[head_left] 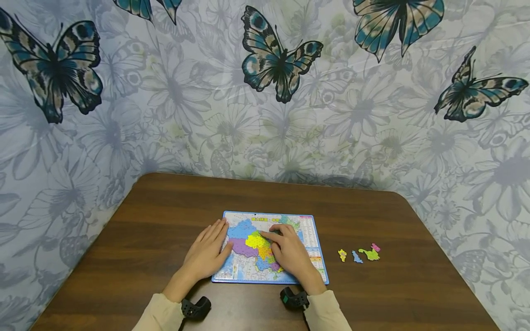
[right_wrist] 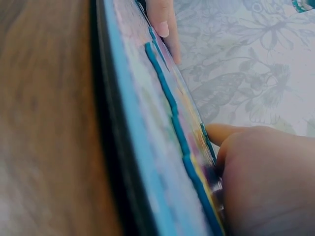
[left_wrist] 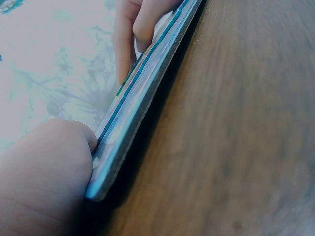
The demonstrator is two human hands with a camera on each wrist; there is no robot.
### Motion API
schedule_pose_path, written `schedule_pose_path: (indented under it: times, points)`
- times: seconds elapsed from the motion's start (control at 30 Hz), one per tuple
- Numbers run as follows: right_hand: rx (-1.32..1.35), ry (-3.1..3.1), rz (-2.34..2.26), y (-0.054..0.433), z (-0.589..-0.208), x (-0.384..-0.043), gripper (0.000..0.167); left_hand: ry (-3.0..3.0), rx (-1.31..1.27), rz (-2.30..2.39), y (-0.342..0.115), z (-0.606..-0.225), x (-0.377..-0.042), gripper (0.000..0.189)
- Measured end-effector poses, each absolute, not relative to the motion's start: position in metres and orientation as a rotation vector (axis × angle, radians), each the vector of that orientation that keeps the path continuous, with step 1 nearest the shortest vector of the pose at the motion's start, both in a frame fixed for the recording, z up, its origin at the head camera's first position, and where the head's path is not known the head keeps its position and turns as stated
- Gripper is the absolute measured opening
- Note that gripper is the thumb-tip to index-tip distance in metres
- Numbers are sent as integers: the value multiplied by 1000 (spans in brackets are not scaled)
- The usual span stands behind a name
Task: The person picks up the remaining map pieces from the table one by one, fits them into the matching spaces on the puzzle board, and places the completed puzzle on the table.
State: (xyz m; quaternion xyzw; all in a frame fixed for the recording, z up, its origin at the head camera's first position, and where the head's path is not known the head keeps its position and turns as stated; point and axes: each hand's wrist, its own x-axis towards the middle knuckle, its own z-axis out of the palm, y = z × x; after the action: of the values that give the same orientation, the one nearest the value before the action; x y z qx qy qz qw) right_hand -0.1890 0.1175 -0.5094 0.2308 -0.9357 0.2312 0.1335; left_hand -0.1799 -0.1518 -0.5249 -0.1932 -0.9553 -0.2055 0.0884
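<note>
On the brown tabletop (head_left: pixel 182 193) lies the blue-edged map board (head_left: pixel 244 272), probably light, stiff and slick, best held by its rim. The left hand (head_left: pixel 208 253) rests straight-fingered along the board's left edge; the right hand (head_left: pixel 291 253) touches its middle with an extended index finger, seemingly pinching nothing. Right of the board lie the green piece (head_left: pixel 371 254), blue piece (head_left: pixel 357 258), yellow piece (head_left: pixel 342 255) and pink piece (head_left: pixel 375 247), likely light and easiest pinched edgewise.

At lower centre, a map board (head_left: pixel 244 270) lies on the table (head_left: pixel 124 257), left hand (head_left: pixel 208 250) at its left edge, right hand (head_left: pixel 293 252) over its right half, loose pieces (head_left: pixel 370 254) farther right, backdrop (head_left: pixel 198 138) behind.
</note>
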Motion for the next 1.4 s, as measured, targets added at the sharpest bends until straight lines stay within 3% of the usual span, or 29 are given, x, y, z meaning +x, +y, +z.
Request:
schedule_pose_path:
  times: [1.4]
  points:
    - [638, -2695, 871, 127, -506, -190, 20, -2849, -585, -612, -153, -525, -180, 68]
